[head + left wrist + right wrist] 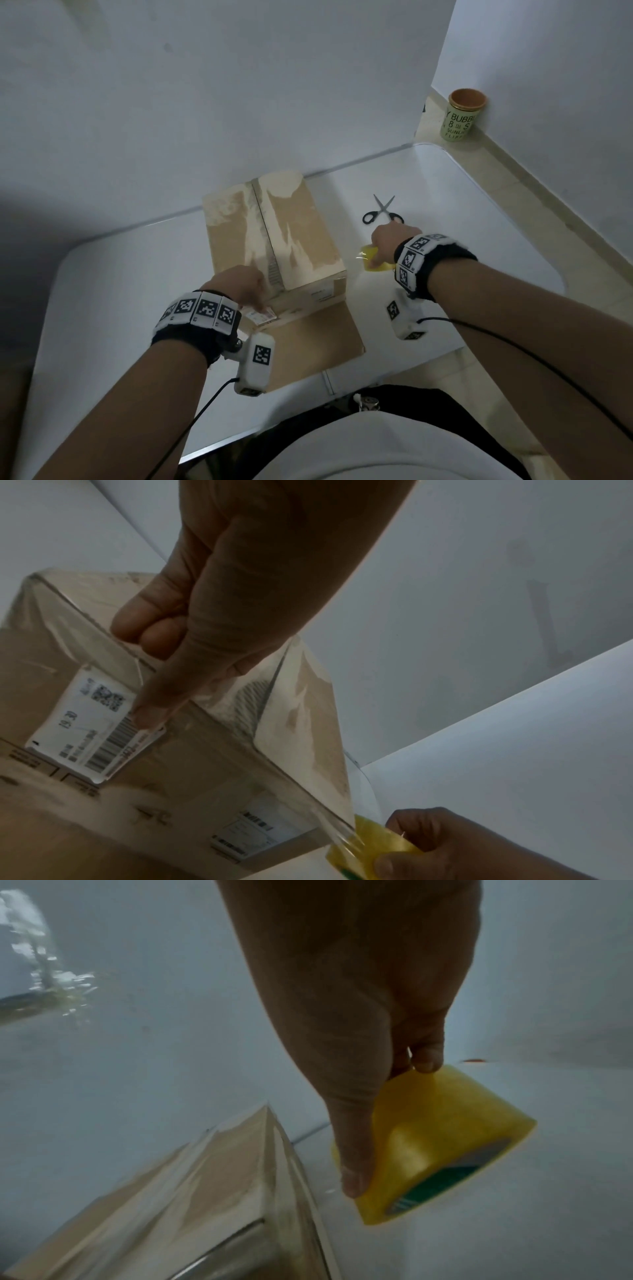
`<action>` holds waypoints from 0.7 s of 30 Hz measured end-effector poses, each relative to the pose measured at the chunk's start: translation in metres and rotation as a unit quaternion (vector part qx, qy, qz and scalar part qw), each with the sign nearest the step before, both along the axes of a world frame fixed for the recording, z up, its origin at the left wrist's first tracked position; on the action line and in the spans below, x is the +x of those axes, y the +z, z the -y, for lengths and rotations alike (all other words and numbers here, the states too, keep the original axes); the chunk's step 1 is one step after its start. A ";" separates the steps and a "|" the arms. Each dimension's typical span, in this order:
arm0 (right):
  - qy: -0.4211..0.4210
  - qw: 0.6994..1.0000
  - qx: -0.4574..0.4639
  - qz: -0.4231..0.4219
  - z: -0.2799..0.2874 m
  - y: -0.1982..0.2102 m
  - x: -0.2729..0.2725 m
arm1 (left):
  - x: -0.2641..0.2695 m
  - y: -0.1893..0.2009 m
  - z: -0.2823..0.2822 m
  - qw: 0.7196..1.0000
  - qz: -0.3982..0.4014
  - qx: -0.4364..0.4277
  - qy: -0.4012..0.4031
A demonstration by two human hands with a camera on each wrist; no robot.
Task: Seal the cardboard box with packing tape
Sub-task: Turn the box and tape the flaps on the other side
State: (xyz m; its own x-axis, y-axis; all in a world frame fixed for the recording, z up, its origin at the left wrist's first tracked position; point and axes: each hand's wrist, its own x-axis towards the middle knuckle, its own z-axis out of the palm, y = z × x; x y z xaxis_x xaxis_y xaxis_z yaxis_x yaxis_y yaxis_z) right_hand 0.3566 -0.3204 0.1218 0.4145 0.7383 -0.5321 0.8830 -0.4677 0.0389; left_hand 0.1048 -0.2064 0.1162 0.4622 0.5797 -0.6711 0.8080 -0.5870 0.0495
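The cardboard box [274, 233] stands mid-table, its top flaps meeting at a centre seam with torn paper patches. My left hand [246, 291] sits at the near top edge; its thumb [150, 710] presses on the front face beside a white shipping label [85, 723], and its curled fingers [147, 626] lie on the top. My right hand [387, 240] grips a yellow roll of packing tape [438, 1139] just right of the box's near right corner. A clear strip of tape [342, 829] runs along the front face to the roll [373, 842].
Black-handled scissors [382, 212] lie open on the white table [462, 212], just beyond my right hand. A flat cardboard flap [315, 342] lies before the box. A green cup [464, 114] stands on the floor by the wall, far right.
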 end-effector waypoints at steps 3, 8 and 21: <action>-0.011 1.000 0.012 0.010 -0.004 -0.009 -0.001 | -0.001 -0.002 0.000 1.000 -0.005 0.018 -0.022; 0.012 0.999 0.025 0.029 -0.012 -0.018 -0.008 | 0.000 -0.001 0.004 0.995 -0.012 0.059 -0.082; 0.007 1.000 0.010 -0.015 -0.016 -0.030 -0.014 | 0.020 -0.034 0.005 0.971 0.141 0.048 -0.186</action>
